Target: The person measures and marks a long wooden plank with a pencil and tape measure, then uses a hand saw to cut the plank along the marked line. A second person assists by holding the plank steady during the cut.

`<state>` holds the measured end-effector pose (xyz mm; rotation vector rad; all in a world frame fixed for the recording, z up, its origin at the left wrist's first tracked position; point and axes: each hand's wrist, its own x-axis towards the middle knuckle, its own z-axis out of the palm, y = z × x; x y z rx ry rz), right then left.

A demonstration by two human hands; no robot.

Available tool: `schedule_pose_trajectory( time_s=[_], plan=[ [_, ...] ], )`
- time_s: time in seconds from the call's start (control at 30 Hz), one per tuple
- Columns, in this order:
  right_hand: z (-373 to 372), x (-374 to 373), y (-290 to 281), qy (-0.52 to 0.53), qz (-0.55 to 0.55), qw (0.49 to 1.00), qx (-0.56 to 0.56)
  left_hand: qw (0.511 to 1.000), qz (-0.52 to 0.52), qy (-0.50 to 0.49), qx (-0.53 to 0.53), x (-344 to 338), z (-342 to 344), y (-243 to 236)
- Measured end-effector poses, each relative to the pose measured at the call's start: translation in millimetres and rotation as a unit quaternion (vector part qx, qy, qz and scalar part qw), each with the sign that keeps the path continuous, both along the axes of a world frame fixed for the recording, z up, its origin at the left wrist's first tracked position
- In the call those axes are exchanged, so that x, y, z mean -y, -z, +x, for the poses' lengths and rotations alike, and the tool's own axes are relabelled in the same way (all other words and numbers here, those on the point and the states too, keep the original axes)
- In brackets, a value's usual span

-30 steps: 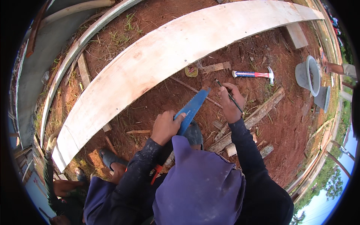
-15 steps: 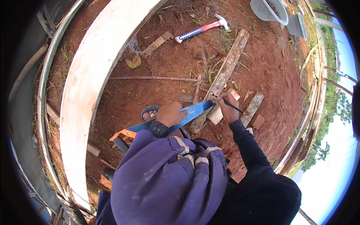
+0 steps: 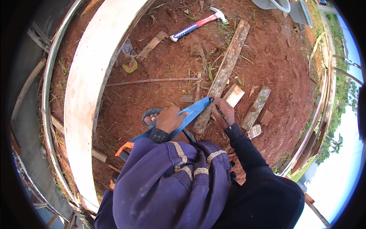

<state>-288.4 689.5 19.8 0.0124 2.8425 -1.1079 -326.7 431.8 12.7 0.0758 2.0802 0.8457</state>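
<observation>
Hands apart but close: left hand (image 3: 169, 120) clamped on the long blue steel saw blade (image 3: 195, 110), thumb flat on its face; right hand (image 3: 225, 111) pinching a slim dark pencil-like stick (image 3: 221, 113) at the blade's nose. Can't tell if stick and steel touch. Saw sits slantwise over the red dirt, nose above a long rough-barked grey plank (image 3: 227, 65); orange saw handle (image 3: 126, 146) trails lower left, nobody's hand on it that I can see. Main risk: the left grip is on the blade, apparently across the toothed edge, so any slip or jerk could cut fingers. Second: right fingers work right by the nose; if the stick skids or snaps, knuckles could hit metal. Third: bare toes in a dark grey open sandal (image 3: 152, 110) are just beside the left hand; a dropped saw could land there. Thin blade could also flex if pushed sideways, loosening the hold.
</observation>
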Motion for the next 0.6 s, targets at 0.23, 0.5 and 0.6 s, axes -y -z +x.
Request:
schedule_pose_trajectory(
  time_s=[0.23,0.5,0.6],
  plan=[
    [-0.6,-2.9,8.6,-0.11,0.117,0.982,-0.102,1.0,-0.008,0.012,-0.014,0.0,4.8,13.8],
    [-10.0,11.4,11.2,-0.046,0.148,0.982,-0.111,0.998,-0.014,0.03,0.046,-0.8,-5.7,8.4],
    [-24.9,15.6,-2.8,0.032,0.067,0.993,-0.09,0.997,-0.019,0.004,0.079,-0.5,-4.1,4.8]
  ],
)
